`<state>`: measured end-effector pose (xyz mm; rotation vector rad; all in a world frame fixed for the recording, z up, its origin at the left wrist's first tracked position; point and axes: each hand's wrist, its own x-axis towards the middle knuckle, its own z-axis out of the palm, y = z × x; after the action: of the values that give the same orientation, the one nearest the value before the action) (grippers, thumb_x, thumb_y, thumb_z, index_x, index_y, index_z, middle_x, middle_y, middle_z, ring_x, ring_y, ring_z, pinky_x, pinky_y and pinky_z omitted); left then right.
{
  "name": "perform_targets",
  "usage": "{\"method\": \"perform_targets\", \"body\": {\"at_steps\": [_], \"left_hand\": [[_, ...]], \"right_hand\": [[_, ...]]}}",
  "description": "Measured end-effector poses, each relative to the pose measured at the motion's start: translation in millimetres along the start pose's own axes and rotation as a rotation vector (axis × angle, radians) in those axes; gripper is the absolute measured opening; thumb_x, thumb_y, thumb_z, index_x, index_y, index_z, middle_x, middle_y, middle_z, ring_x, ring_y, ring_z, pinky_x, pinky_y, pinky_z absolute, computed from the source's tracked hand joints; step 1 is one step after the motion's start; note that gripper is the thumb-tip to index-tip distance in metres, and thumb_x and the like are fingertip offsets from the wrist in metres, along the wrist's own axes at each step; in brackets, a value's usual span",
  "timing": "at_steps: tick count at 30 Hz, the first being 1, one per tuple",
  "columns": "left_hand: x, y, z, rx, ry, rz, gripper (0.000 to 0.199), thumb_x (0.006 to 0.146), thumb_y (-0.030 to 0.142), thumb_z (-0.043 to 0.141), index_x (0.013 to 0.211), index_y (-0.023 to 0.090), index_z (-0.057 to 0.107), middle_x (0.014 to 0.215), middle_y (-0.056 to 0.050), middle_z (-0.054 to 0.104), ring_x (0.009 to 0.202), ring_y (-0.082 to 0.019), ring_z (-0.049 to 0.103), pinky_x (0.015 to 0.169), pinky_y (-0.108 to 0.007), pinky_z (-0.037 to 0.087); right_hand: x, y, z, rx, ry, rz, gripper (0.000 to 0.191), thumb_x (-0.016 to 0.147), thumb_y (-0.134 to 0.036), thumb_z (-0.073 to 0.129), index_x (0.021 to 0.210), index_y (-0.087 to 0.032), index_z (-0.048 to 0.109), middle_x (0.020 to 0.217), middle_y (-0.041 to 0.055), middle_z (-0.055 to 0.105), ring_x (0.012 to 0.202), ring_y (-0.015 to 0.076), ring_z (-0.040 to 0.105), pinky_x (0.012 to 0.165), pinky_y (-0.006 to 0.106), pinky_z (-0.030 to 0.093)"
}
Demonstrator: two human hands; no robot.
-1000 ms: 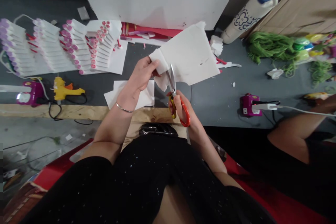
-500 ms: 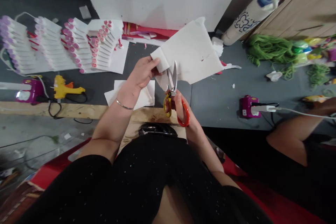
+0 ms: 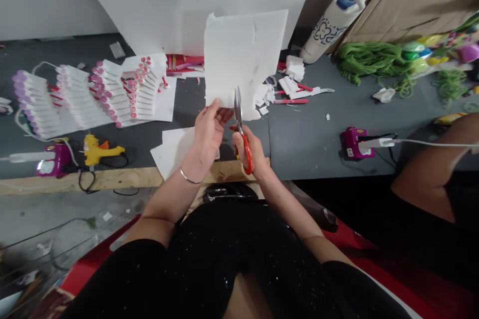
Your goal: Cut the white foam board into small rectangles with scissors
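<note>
My left hand (image 3: pixel 208 129) pinches the lower left part of a large white sheet of paper (image 3: pixel 235 50), where a small folded flap lies under the thumb. My right hand (image 3: pixel 255 148) is wrapped round the handles of a pair of scissors (image 3: pixel 238 107) with red and yellow grips. Their blades point away from me, up against the flap's right edge; whether paper lies between them I cannot tell. Below my left hand more white paper (image 3: pixel 174 144) lies on the dark table (image 3: pixel 307 144).
Rows of white sticks with purple and pink tips (image 3: pixel 108 92) lie left, near a yellow glue gun (image 3: pixel 98 150). Paper scraps (image 3: pixel 265 94) and red-handled tools (image 3: pixel 299 101) lie right of the sheet. Further right are a bottle (image 3: pixel 324 30), green yarn (image 3: pixel 374 60), a purple power block (image 3: pixel 355 143) and another person's arm (image 3: pixel 430 154).
The white sheet has swung round to the left and now stands more upright, uncovering scraps and tools on its right. The scissor blades have come closer together. My view has shifted slightly.
</note>
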<state>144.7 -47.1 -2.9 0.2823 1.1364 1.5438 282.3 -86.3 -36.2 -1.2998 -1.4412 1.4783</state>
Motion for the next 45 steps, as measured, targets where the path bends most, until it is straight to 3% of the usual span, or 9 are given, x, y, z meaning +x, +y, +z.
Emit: {"method": "perform_targets", "body": {"at_steps": [3, 7, 14, 21, 29, 34, 39, 42, 45], "left_hand": [[-8.4, -4.3, -1.2, 0.006, 0.038, 0.003, 0.023, 0.09, 0.029, 0.085, 0.079, 0.024, 0.065, 0.077, -0.001, 0.073, 0.089, -0.016, 0.077, 0.08, -0.028, 0.057], [-20.2, -4.6, 0.0, -0.005, 0.04, -0.015, 0.023, 0.089, 0.028, 0.086, 0.078, 0.023, 0.066, 0.078, -0.001, 0.074, 0.085, -0.014, 0.075, 0.081, -0.028, 0.055], [-32.1, -3.0, 6.3, -0.004, 0.017, -0.001, 0.025, 0.089, 0.027, 0.087, 0.077, 0.023, 0.066, 0.079, -0.001, 0.075, 0.085, -0.014, 0.075, 0.083, -0.029, 0.055], [-36.1, -4.1, 12.3, -0.035, 0.078, -0.06, 0.024, 0.092, 0.028, 0.084, 0.078, 0.022, 0.065, 0.079, -0.001, 0.074, 0.087, -0.015, 0.075, 0.086, -0.03, 0.056], [-39.0, -7.2, 14.7, -0.079, 0.055, -0.023, 0.024, 0.09, 0.028, 0.085, 0.08, 0.022, 0.065, 0.081, -0.001, 0.073, 0.084, -0.014, 0.072, 0.092, -0.031, 0.058], [-30.2, -2.9, 14.0, -0.036, 0.103, 0.064, 0.026, 0.091, 0.022, 0.081, 0.075, 0.023, 0.061, 0.077, 0.001, 0.069, 0.077, -0.013, 0.067, 0.086, -0.029, 0.058], [-14.9, -9.9, 7.6, 0.023, 0.042, 0.081, 0.022, 0.09, 0.021, 0.08, 0.076, 0.023, 0.064, 0.079, -0.001, 0.072, 0.08, -0.014, 0.067, 0.081, -0.027, 0.056], [5.1, -11.9, 3.6, 0.058, 0.053, 0.176, 0.018, 0.092, 0.024, 0.078, 0.081, 0.024, 0.063, 0.08, 0.0, 0.071, 0.08, -0.013, 0.068, 0.077, -0.024, 0.055], [36.0, -0.5, -4.2, 0.105, 0.095, 0.321, 0.02, 0.091, 0.029, 0.082, 0.085, 0.024, 0.063, 0.084, -0.001, 0.071, 0.08, -0.013, 0.068, 0.074, -0.025, 0.055]], "right_hand": [[0.9, -4.1, -6.7, -0.068, 0.054, -0.038, 0.058, 0.088, -0.08, 0.068, 0.108, -0.025, 0.072, 0.071, -0.0022, 0.061, 0.064, 0.0157, 0.058, 0.061, 0.029, 0.044], [-0.4, -4.0, -13.5, -0.036, 0.005, 0.004, 0.059, 0.09, -0.08, 0.061, 0.098, -0.024, 0.073, 0.062, -0.0043, 0.055, 0.055, 0.0136, 0.052, 0.057, 0.028, 0.041], [0.1, -10.7, -20.7, -0.146, 0.023, -0.082, 0.052, 0.09, -0.075, 0.064, 0.101, -0.025, 0.073, 0.067, -0.0015, 0.062, 0.071, 0.019, 0.064, 0.069, 0.031, 0.047], [-0.4, -10.2, -16.1, -0.149, 0.119, -0.091, 0.055, 0.088, -0.08, 0.065, 0.088, -0.025, 0.069, 0.064, -0.0012, 0.06, 0.064, 0.0174, 0.057, 0.066, 0.032, 0.043], [1.6, 4.0, -6.4, -0.03, 0.143, -0.036, 0.055, 0.085, -0.08, 0.07, 0.088, -0.025, 0.072, 0.062, -0.0026, 0.055, 0.061, 0.0151, 0.051, 0.058, 0.029, 0.041], [-3.9, -2.0, -10.7, 0.096, -0.069, 0.036, 0.069, 0.085, -0.089, 0.064, 0.106, -0.024, 0.07, 0.057, -0.007, 0.051, 0.049, 0.013, 0.047, 0.05, 0.029, 0.04], [-22.0, -15.8, -28.6, 0.259, -0.283, 0.143, 0.072, 0.088, -0.094, 0.053, 0.11, -0.027, 0.066, 0.073, -0.0024, 0.057, 0.058, 0.0151, 0.054, 0.057, 0.033, 0.05], [-33.9, -16.0, -35.7, 0.354, -0.414, 0.254, 0.075, 0.089, -0.098, 0.042, 0.108, -0.029, 0.065, 0.074, -0.0007, 0.055, 0.058, 0.0175, 0.054, 0.057, 0.036, 0.051], [-44.0, -9.2, -40.5, 0.319, -0.48, 0.238, 0.073, 0.091, -0.095, 0.044, 0.11, -0.028, 0.065, 0.08, 0.0003, 0.056, 0.061, 0.017, 0.055, 0.058, 0.036, 0.051]]}}
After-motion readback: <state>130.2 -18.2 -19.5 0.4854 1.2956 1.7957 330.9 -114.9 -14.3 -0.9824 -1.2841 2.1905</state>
